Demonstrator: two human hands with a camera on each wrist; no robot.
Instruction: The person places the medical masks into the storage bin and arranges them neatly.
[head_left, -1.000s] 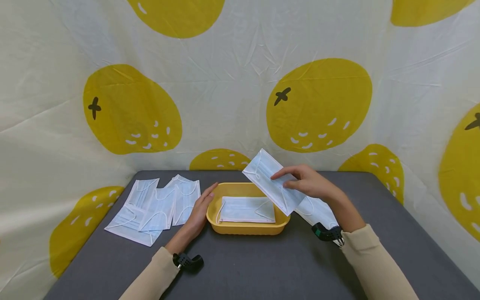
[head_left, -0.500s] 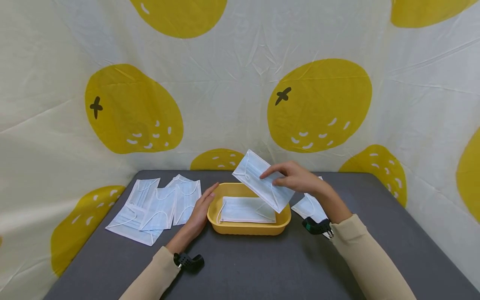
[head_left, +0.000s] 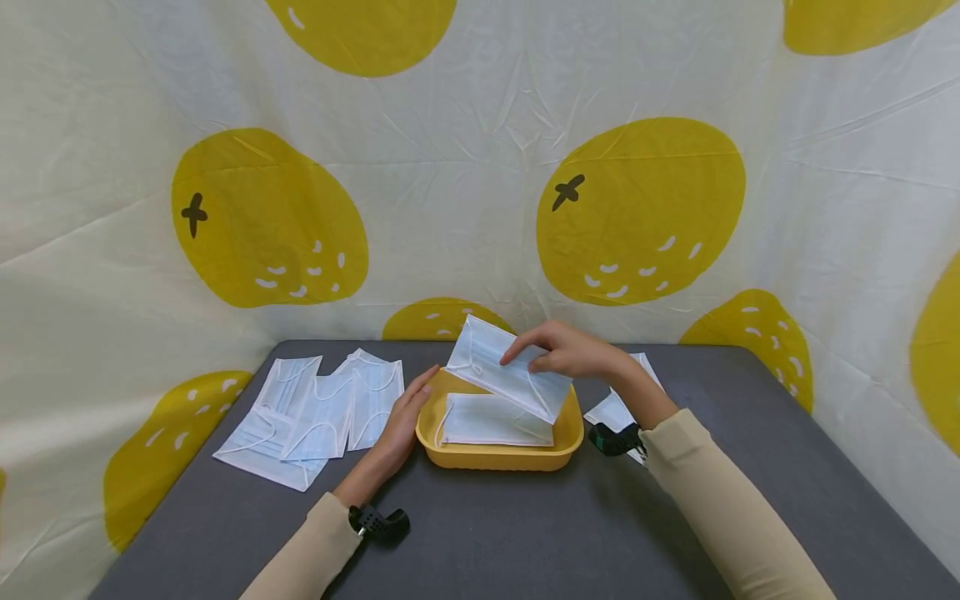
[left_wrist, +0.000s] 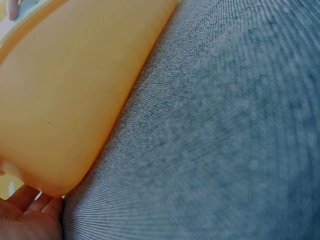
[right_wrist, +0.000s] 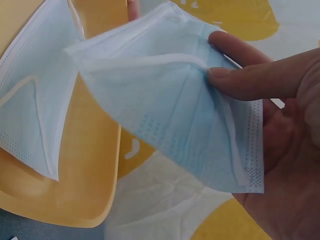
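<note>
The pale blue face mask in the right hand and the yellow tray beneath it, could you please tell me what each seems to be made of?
The pale blue pleated face mask looks like thin non-woven fabric: matte, soft folds, dotted embossing near its white edge. The yellow rectangular tray appears to be moulded plastic, smooth with a faint sheen and rounded corners, though the exact material cannot be confirmed.

No readable text, label, brand, number or sign anywhere in view.
</note>
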